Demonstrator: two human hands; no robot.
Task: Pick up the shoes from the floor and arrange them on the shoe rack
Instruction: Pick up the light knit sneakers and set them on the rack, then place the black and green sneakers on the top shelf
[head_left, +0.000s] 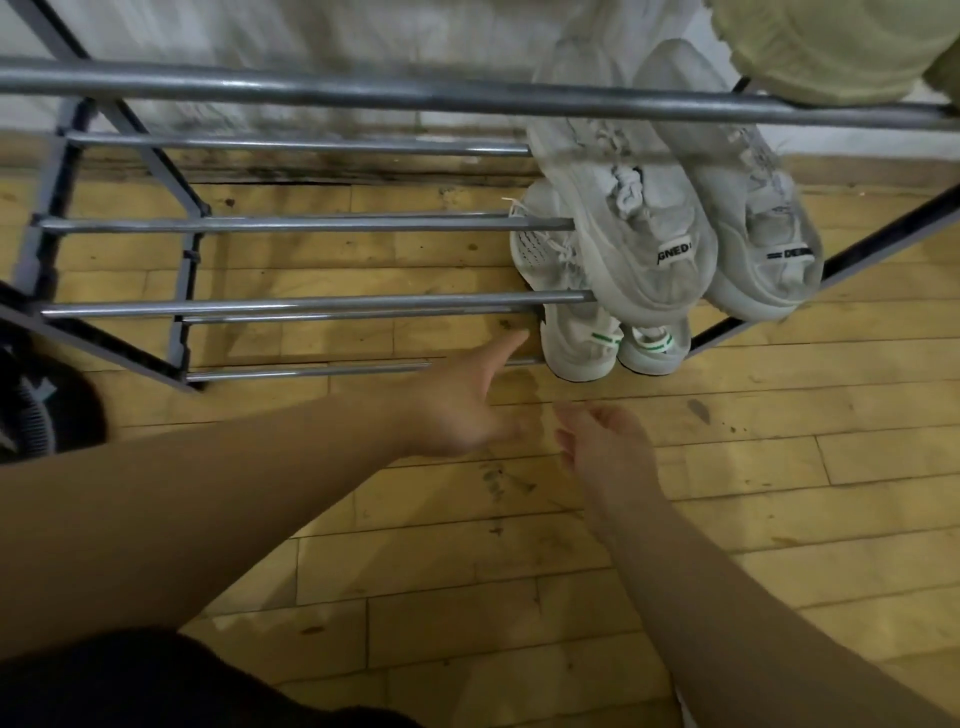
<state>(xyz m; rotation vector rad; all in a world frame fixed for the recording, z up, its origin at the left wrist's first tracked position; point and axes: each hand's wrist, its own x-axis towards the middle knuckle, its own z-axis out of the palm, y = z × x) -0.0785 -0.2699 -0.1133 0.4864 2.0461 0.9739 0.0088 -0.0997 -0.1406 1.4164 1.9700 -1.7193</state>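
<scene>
A metal shoe rack (311, 304) with chrome bars stands against the wall. On a middle tier at the right sits a pair of chunky white sneakers (670, 223), heels toward me. Below them, on the lowest tier, is a pair of white sneakers with green heel tabs (582, 348). A pale yellow-green shoe (831, 47) rests on the top tier at the right. My left hand (462, 400) hovers empty, fingers extended, just left of the green-tab pair. My right hand (602, 441) hangs relaxed and empty over the floor in front of the rack.
The wooden plank floor (467, 571) stretches in front of the rack. A dark round object (41, 410) sits at the left edge by the rack's foot. The rack's left half holds no shoes. Dark clothing (156, 686) fills the bottom left corner.
</scene>
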